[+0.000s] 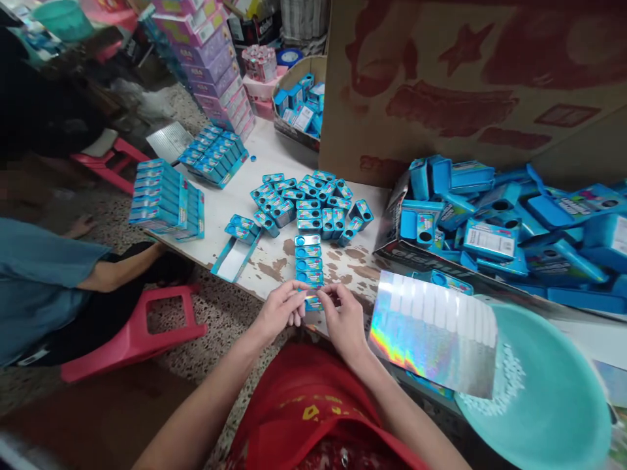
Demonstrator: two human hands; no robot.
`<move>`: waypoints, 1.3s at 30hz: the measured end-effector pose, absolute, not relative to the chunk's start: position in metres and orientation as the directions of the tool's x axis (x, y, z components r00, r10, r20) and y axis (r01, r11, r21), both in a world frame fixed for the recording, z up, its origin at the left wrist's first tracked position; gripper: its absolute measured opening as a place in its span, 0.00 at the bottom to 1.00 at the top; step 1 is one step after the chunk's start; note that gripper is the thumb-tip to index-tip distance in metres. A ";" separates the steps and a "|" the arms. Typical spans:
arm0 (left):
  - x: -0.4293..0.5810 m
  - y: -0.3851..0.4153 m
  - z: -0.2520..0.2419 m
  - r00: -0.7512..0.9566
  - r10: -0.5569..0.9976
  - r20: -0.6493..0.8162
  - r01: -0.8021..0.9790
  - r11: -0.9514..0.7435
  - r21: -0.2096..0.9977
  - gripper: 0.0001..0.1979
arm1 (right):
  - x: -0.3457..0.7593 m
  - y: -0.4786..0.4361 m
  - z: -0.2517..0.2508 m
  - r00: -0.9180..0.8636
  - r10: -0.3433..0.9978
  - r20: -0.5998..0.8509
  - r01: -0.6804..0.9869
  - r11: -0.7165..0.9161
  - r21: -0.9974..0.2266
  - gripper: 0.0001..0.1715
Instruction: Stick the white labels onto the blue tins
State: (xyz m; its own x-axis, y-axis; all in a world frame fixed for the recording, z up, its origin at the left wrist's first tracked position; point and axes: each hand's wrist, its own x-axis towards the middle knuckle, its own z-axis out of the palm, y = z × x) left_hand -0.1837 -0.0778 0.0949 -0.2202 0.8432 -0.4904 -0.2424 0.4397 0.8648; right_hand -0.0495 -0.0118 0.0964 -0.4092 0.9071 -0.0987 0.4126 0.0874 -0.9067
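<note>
Both my hands meet at the near edge of the white table (274,156). My left hand (281,310) and my right hand (343,316) pinch one small blue tin box (312,301) between their fingertips. Just beyond it a short column of the same blue tin boxes (308,260) lies flat in a line. Farther back a loose cluster of blue tins (306,202) covers the table's middle. A holographic sticker sheet (431,333) lies to the right of my right hand.
A teal plastic basin (543,405) holds small white pieces at the lower right. A cardboard box heaped with blue tins (514,222) stands at right, under a large carton (465,78). Stacked packs (166,199) sit at the table's left edge. Another person (44,287) sits on a red stool (142,333).
</note>
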 end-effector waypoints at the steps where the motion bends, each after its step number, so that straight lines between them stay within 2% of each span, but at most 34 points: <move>1: -0.189 -0.084 0.087 -0.217 0.843 -0.492 -0.222 0.448 0.866 0.15 | -0.054 -0.017 0.085 -0.377 0.918 -0.124 0.412 0.046 -0.910 0.11; 6: -0.193 -0.109 0.037 -0.235 0.833 -0.500 -0.043 0.505 0.862 0.11 | -0.061 -0.042 0.028 -0.216 0.958 -0.187 0.450 -0.072 -0.890 0.14; 12: -0.187 -0.113 0.001 -0.318 0.846 -0.427 0.112 0.481 0.870 0.07 | -0.064 -0.052 0.001 -0.167 0.983 -0.076 0.558 0.031 -0.829 0.11; 17: -0.186 -0.111 -0.009 -0.305 0.851 -0.427 -0.035 0.438 0.899 0.09 | -0.063 -0.048 -0.009 -0.071 0.994 -0.089 0.514 -0.040 -0.857 0.11; 22: -0.191 -0.109 -0.009 -0.201 0.798 -0.568 -0.218 0.529 0.820 0.16 | -0.060 -0.045 -0.015 -0.050 0.985 -0.166 0.437 -0.128 -0.891 0.14; 26: -0.185 -0.106 -0.019 -0.214 0.753 -0.623 -0.211 0.587 0.782 0.20 | -0.065 -0.041 -0.014 -0.014 0.977 -0.212 0.444 -0.183 -0.877 0.16; 29: -0.174 -0.105 -0.031 -0.296 0.669 -0.682 -0.091 0.691 0.717 0.21 | -0.070 -0.037 -0.014 -0.043 0.975 -0.217 0.458 -0.174 -0.872 0.14; 32: -0.177 -0.106 -0.023 -0.373 0.637 -0.675 0.250 0.769 0.588 0.15 | -0.065 -0.042 -0.003 -0.097 0.966 -0.239 0.484 -0.164 -0.859 0.09; 34: -0.189 -0.106 0.000 -0.440 0.642 -0.628 0.502 0.756 0.420 0.08 | -0.054 -0.051 0.018 -0.172 0.957 -0.233 0.498 -0.119 -0.859 0.13; 35: -0.195 -0.103 0.016 -0.480 0.659 -0.580 0.575 0.735 0.360 0.06 | -0.046 -0.055 0.032 -0.236 0.947 -0.217 0.495 -0.075 -0.865 0.16; 36: -0.198 -0.099 0.033 -0.519 0.687 -0.509 0.605 0.716 0.349 0.07 | -0.037 -0.058 0.048 -0.312 0.932 -0.185 0.483 -0.012 -0.875 0.18; 37: -0.198 -0.091 0.051 -0.551 0.721 -0.421 0.600 0.693 0.400 0.09 | -0.026 -0.057 0.064 -0.390 0.910 -0.142 0.460 0.059 -0.886 0.16; 39: -0.185 -0.066 0.079 -0.567 0.783 -0.256 0.503 0.575 0.645 0.11 | -0.004 -0.043 0.094 -0.496 0.868 -0.006 0.391 0.218 -0.894 0.08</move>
State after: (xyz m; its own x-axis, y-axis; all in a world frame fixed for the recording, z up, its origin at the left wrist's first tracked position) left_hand -0.1845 -0.0658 0.0790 -0.5666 0.7832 -0.2558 0.5032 0.5748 0.6453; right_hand -0.0036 -0.0432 0.0938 -0.4962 0.8682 -0.0055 0.3911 0.2178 -0.8942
